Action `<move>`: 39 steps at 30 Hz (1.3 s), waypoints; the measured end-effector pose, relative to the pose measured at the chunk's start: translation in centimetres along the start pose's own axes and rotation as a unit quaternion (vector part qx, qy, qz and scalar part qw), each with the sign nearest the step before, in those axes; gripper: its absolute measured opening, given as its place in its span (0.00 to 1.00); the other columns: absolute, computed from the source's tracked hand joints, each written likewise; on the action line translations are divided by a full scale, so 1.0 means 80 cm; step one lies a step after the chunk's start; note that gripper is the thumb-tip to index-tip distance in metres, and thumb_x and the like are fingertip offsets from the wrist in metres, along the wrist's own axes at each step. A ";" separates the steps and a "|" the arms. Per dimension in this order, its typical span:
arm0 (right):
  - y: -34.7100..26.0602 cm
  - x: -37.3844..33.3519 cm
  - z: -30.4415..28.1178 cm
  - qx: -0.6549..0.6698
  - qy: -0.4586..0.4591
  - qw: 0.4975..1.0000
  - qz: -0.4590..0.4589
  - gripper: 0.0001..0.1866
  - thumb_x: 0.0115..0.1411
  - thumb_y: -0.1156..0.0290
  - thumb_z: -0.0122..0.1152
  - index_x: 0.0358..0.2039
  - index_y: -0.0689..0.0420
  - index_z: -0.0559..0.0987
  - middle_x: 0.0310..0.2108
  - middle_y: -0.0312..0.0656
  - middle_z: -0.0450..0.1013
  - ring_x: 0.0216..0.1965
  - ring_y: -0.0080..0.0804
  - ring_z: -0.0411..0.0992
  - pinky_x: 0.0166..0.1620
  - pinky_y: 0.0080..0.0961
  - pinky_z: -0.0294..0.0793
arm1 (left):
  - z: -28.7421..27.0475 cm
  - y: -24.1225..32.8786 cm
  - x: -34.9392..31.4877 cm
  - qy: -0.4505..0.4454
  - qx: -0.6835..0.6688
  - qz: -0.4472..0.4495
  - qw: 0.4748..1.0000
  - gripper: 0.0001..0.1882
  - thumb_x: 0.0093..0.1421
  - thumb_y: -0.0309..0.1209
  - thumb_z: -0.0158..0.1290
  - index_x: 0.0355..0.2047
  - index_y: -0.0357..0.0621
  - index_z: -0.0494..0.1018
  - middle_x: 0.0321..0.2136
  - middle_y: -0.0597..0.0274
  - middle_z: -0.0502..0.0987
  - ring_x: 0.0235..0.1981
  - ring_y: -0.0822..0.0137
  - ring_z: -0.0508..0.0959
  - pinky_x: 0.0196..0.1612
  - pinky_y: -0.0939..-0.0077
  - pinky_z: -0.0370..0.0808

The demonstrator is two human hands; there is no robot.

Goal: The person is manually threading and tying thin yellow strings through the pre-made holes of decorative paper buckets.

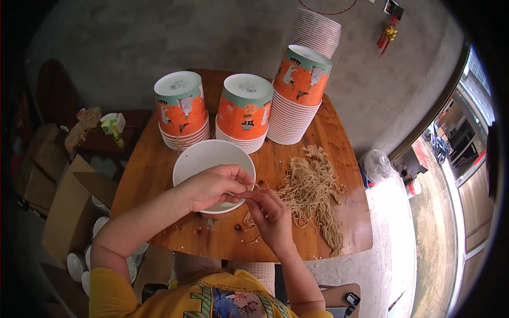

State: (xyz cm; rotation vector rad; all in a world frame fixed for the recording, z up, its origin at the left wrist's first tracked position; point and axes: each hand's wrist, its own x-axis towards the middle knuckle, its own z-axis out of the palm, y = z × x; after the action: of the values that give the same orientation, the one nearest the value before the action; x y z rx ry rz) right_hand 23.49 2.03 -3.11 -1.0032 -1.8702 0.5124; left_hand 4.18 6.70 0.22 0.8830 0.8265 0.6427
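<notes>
A white-lined paper bucket (pixel 196 159) stands open side up in front of me on the wooden table. Over its right rim my left hand (pixel 220 186) and my right hand (pixel 270 213) meet, fingertips pinched together. Between them a thin tan string (pixel 256 186) shows as a small loop. My fingers cover part of the string and the bucket's rim, so how the string runs there is hidden. To the right of my hands lies a loose heap of tan string (pixel 313 191), with strands trailing toward the bucket.
Upside-down stacks of orange and green buckets stand behind: a left stack (pixel 183 114), a middle stack (pixel 245 111) and a taller right stack (pixel 297 100). A cardboard box (pixel 69 212) holding white round items sits at lower left. Small bits lie along the table's (pixel 350 228) near edge.
</notes>
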 end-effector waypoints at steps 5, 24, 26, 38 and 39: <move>0.013 -0.008 -0.015 0.409 0.020 0.885 0.223 0.12 0.67 0.74 0.51 0.51 0.58 0.71 0.36 0.39 0.76 0.28 0.20 0.73 0.28 0.19 0.76 | 0.002 -0.006 0.003 0.034 0.167 0.096 0.981 0.07 0.61 0.22 0.51 0.41 0.39 0.72 0.35 0.66 0.75 0.38 0.73 0.75 0.44 0.77 0.74; 0.004 0.016 0.006 0.077 0.046 0.988 0.123 0.05 0.58 0.75 0.62 0.31 0.60 0.75 0.16 0.28 0.62 0.19 0.12 0.56 0.23 0.15 0.58 | 0.021 -0.009 -0.009 0.084 0.400 0.267 0.873 0.13 0.61 0.19 0.50 0.47 0.39 0.70 0.42 0.63 0.69 0.39 0.74 0.74 0.47 0.78 0.73; 0.000 0.015 0.009 0.101 0.047 0.983 0.143 0.05 0.58 0.75 0.61 0.31 0.60 0.74 0.17 0.27 0.63 0.20 0.11 0.57 0.24 0.14 0.59 | 0.015 -0.012 -0.010 0.099 0.439 0.281 0.848 0.10 0.60 0.20 0.51 0.42 0.35 0.71 0.42 0.57 0.68 0.36 0.70 0.77 0.43 0.75 0.75; 0.006 0.008 0.011 0.158 0.031 0.975 0.155 0.07 0.59 0.73 0.61 0.32 0.60 0.73 0.20 0.37 0.70 0.20 0.19 0.67 0.27 0.19 0.68 | 0.018 -0.009 -0.010 0.122 0.455 0.252 0.845 0.04 0.58 0.22 0.53 0.34 0.35 0.73 0.40 0.56 0.69 0.37 0.64 0.78 0.44 0.72 0.76; 0.008 0.009 0.013 0.158 0.031 0.975 0.155 0.07 0.59 0.73 0.61 0.32 0.60 0.73 0.20 0.37 0.70 0.20 0.19 0.67 0.27 0.19 0.68 | 0.018 -0.009 -0.011 0.122 0.455 0.252 0.845 0.04 0.58 0.22 0.53 0.34 0.35 0.73 0.40 0.56 0.69 0.37 0.64 0.78 0.44 0.72 0.76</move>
State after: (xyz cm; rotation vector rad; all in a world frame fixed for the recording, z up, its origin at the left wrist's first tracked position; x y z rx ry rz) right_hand 22.70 3.00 -3.66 -1.0826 -1.5216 0.9217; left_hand 5.00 5.13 0.44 1.9638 1.1662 0.8350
